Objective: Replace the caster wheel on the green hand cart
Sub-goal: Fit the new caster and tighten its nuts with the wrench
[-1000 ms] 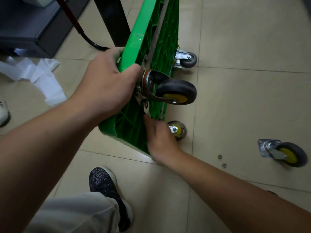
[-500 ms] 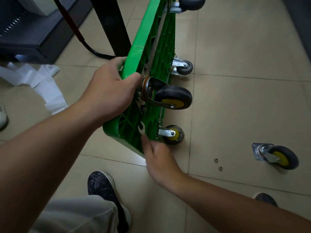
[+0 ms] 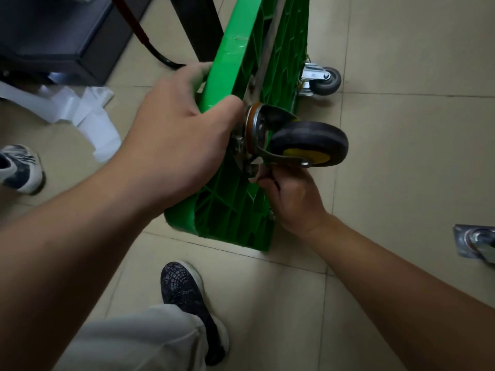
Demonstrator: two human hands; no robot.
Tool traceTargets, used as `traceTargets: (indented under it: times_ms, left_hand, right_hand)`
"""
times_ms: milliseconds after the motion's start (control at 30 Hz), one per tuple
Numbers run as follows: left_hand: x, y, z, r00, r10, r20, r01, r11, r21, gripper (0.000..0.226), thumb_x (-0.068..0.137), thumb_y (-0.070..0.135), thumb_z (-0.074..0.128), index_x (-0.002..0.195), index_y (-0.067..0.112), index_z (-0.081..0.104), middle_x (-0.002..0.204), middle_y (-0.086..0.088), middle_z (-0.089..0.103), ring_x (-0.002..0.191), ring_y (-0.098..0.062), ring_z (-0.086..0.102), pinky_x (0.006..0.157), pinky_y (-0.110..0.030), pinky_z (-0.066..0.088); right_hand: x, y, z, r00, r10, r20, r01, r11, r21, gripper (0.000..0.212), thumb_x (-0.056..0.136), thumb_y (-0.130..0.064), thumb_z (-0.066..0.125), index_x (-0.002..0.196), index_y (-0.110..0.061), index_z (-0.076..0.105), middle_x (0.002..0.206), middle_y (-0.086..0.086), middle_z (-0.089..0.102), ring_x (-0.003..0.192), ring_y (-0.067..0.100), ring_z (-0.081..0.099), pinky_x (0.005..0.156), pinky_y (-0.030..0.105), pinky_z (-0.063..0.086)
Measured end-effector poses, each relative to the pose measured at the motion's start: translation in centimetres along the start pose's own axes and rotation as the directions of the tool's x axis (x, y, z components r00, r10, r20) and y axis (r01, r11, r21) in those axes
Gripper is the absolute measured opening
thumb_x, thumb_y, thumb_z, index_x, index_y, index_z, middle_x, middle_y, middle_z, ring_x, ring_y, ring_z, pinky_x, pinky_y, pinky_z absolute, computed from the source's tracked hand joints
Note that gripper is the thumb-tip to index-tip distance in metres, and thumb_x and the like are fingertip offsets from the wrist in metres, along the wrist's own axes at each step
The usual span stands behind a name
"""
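Head view: my left hand (image 3: 171, 145) grips the stiff-looking cart (image 3: 230, 199) by its rim; right hand (image 3: 294, 199) pinches a wrench (image 3: 257, 160) under the probably hefty caster (image 3: 308, 143).

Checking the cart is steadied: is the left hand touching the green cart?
Touching. The head view shows the left hand wrapped round the green cart at its edge.

Floor (image 3: 401, 183): beige tiles, thin grey joints.
- Green hand cart (image 3: 235, 210): stands on its edge on the tiles, with its small grey wheel (image 3: 325, 81) down at the floor.
- Right of the cart, well apart: loose caster (image 3: 474, 243), cut by the frame edge.
- Left of the cart: white paper strips (image 3: 80, 111) and a white-and-navy sneaker (image 3: 20, 167).
- Near side of the cart: dark mesh shoe (image 3: 184, 293).
- Far left of the cart: dark cabinet (image 3: 53, 36) and a black cable (image 3: 160, 56).
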State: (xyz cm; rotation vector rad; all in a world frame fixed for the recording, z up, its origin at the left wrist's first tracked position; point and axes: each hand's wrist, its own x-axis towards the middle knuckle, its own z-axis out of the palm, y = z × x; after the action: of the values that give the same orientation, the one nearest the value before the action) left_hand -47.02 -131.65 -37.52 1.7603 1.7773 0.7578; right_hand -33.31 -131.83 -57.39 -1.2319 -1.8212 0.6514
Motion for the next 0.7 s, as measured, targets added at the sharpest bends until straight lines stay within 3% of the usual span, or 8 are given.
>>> traceTargets:
  times_ms: [200,333,433,700]
  left_hand:
    - [-0.1,-0.2,0.1,1.000,0.004,-0.009,-0.004,1.000,0.027,0.021,0.095,0.026,0.062,0.113,0.038,0.065,0.066,0.036,0.063,0.059,0.011,0.062,0.045,-0.006,0.040]
    - [-0.1,0.0,0.0,1.000,-0.010,-0.006,0.010,1.000,0.020,0.022,0.095,0.026,0.061,0.114,0.037,0.065,0.071,0.030,0.067,0.058,0.005,0.064,0.043,-0.008,0.042]
    - [-0.2,0.0,0.0,1.000,-0.009,-0.010,0.010,1.000,0.022,0.019,0.095,0.026,0.061,0.110,0.038,0.064,0.066,0.030,0.065,0.056,0.005,0.063,0.043,-0.008,0.042]
    - [-0.1,0.0,0.1,1.000,-0.017,-0.015,0.017,1.000,0.012,0.020,0.095,0.024,0.061,0.111,0.033,0.067,0.060,0.029,0.063,0.051,0.006,0.060,0.041,-0.008,0.039]
  right_hand:
    - [0.6,0.3,0.1,0.999,-0.034,0.042,0.033,0.999,0.029,0.045,0.096,-0.035,0.041,0.104,-0.001,0.069,0.099,0.017,0.072,0.091,0.038,0.067,0.078,0.047,0.054]
    - [-0.3,-0.5,1.0,0.994,0.074,0.083,-0.082,0.991,0.104,0.045,0.097,-0.041,0.037,0.096,-0.005,0.063,0.081,0.010,0.062,0.075,0.029,0.060,0.065,0.028,0.035]
    - [-1.5,-1.9,1.7,0.974,0.190,0.124,-0.213,0.954,0.211,0.049,0.096,-0.050,0.032,0.093,-0.010,0.060,0.075,-0.002,0.057,0.067,0.020,0.057,0.059,0.030,0.040]
    - [-2.4,-3.1,1.5,0.954,0.277,0.110,-0.295,0.933,0.208,0.041,0.099,-0.051,0.038,0.077,-0.021,0.055,0.063,-0.011,0.054,0.061,0.011,0.057,0.054,0.028,0.043]
